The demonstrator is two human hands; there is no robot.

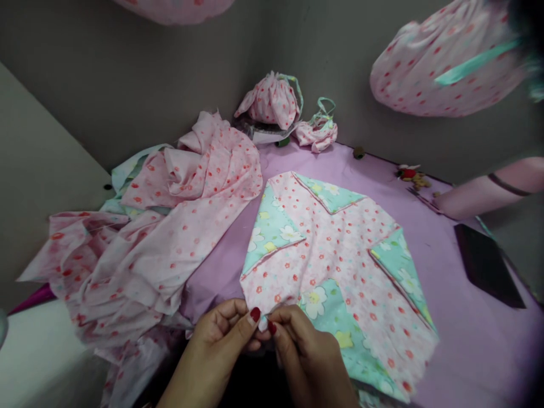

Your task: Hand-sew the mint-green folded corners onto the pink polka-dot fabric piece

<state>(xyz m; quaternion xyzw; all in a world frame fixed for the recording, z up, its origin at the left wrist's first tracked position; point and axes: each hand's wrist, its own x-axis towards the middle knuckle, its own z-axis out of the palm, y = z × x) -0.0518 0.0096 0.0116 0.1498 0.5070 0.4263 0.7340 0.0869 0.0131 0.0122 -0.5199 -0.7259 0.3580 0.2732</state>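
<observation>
We note left hand [225, 333] and right hand [304, 340] pinching the near edge of the floral cloth [340, 255], spread on the bench [476, 345]. Likely edge-folding; next move calls for even tension.

matt cloth panel [334, 243], crinkled cloth pile [170, 241], smooth tbl cloth [437, 255], slab [488, 265] prob. plastic

L hand [225, 331], R hand [306, 343] pinch pink fabric [331, 238] at nr. edge.

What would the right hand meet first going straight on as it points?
Likely the left hand, facing it just across the pinched bit of fabric; depth between them is hard to judge from this view.
</observation>
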